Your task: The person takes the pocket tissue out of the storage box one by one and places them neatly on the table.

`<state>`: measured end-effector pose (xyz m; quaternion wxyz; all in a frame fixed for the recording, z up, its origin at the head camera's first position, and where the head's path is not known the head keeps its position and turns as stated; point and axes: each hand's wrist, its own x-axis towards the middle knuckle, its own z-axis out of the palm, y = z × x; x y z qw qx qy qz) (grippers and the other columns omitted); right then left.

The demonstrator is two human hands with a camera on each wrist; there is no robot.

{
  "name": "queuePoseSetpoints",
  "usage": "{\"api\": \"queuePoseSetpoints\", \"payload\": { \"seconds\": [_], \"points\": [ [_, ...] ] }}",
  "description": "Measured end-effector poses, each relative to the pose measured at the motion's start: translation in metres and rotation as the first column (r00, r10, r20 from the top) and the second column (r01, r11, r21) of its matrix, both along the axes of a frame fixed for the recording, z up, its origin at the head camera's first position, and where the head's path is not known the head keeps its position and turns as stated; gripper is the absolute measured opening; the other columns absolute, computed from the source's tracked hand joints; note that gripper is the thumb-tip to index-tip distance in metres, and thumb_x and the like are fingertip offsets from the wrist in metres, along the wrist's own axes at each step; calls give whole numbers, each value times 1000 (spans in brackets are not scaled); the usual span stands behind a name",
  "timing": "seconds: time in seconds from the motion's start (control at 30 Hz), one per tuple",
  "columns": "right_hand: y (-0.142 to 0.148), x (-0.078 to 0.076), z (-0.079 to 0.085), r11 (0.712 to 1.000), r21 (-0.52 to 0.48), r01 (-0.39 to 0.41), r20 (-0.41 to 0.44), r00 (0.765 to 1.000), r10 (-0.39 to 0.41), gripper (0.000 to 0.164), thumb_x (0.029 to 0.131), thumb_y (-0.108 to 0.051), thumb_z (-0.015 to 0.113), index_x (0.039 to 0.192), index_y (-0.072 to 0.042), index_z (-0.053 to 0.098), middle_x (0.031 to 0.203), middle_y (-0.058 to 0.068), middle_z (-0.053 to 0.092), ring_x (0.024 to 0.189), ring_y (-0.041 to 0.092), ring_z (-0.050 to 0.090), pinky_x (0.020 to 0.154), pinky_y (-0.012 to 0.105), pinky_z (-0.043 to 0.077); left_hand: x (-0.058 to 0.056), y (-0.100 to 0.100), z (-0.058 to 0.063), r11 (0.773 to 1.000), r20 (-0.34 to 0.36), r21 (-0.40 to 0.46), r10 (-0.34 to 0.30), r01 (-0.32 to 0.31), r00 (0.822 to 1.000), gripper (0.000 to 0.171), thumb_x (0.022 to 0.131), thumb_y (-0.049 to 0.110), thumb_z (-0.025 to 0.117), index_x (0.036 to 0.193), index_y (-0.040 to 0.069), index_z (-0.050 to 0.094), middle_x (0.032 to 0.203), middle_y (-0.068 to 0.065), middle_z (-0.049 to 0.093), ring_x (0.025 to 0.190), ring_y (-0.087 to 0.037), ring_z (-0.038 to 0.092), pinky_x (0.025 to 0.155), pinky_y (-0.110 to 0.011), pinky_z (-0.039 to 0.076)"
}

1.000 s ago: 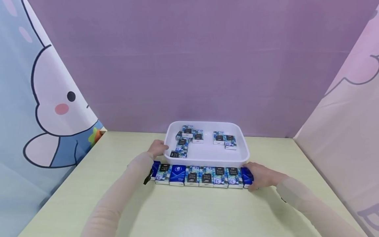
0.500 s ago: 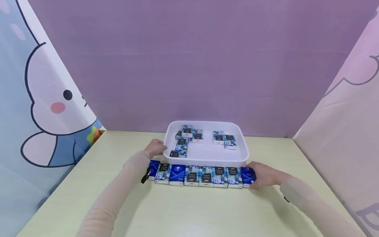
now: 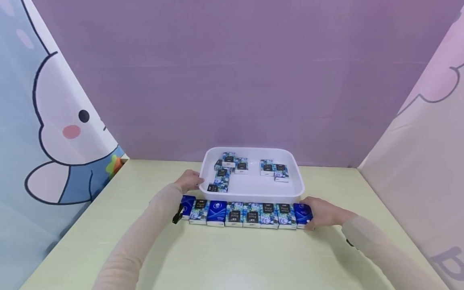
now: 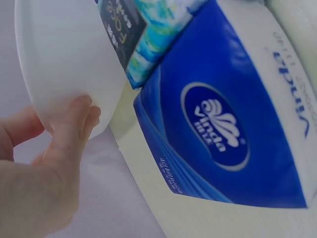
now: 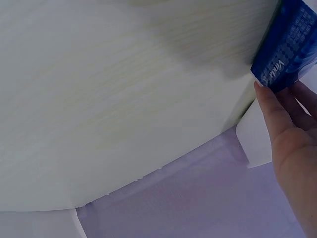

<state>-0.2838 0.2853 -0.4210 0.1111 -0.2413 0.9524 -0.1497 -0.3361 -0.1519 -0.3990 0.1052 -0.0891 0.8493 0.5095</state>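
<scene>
My left hand grips the left edge of a white tray, its thumb and fingers on the tray wall in the left wrist view. In front of the tray, several tissue packs lie side by side in one row. A blue tissue pack marked Vinda forms the row's left end, close to that hand but apart from it. At the right end, my right hand holds another blue tissue pack between thumb and fingers. The right wrist view shows that pack's side with the thumb against its corner.
Inside the tray lie several floral tissue packs, a cluster on the left and two packs on the right. The pale table extends before the row. A purple cloth hangs behind, with printed curtains at both sides.
My right hand has drawn slightly to the right, showing more of the end pack. The left hand has shifted slightly left along the tray's edge. Little differs over the last half second.
</scene>
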Motion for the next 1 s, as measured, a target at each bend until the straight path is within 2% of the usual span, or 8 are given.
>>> {"api": "queuePoseSetpoints", "payload": {
  "seconds": [0.47,0.63,0.7,0.83,1.0],
  "points": [
    [-2,-3,7,999,-23,-31,0,1000,31,79,60,-29,83,123,5,48,113,11,57,100,25,53,93,51,44,0,-2,7,999,5,34,0,0,1000,36,92,5,48,125,-10,47,123,-25,53,113,-36,54,93,-41,49],
    [-1,-3,13,1000,-14,5,47,999,-4,85,63,-40,81,127,5,46,122,17,54,110,33,50,97,56,39,0,-3,7,999,10,38,2,-3,1000,36,92,4,48,125,-10,47,123,-25,53,112,-36,55,93,-41,49],
    [1,-4,18,999,-9,44,72,996,-43,87,65,-46,78,128,3,46,127,19,51,116,37,47,98,58,37,1,-2,7,999,14,40,3,-3,1000,36,93,5,48,125,-10,47,123,-25,53,112,-36,55,93,-41,49],
    [7,-10,35,998,-13,58,73,996,-57,78,70,-49,72,126,1,50,126,19,53,118,41,46,94,60,40,4,-1,8,999,14,47,1,-2,1000,36,93,4,48,126,-11,46,124,-26,52,112,-37,54,94,-42,48],
    [10,-20,66,999,-32,7,-44,999,-8,57,77,-45,68,112,-1,61,110,14,63,102,34,58,84,52,50,5,2,5,998,11,62,15,-16,1000,36,92,4,48,125,-11,47,121,-25,54,111,-36,55,93,-44,49]
  ]
}}
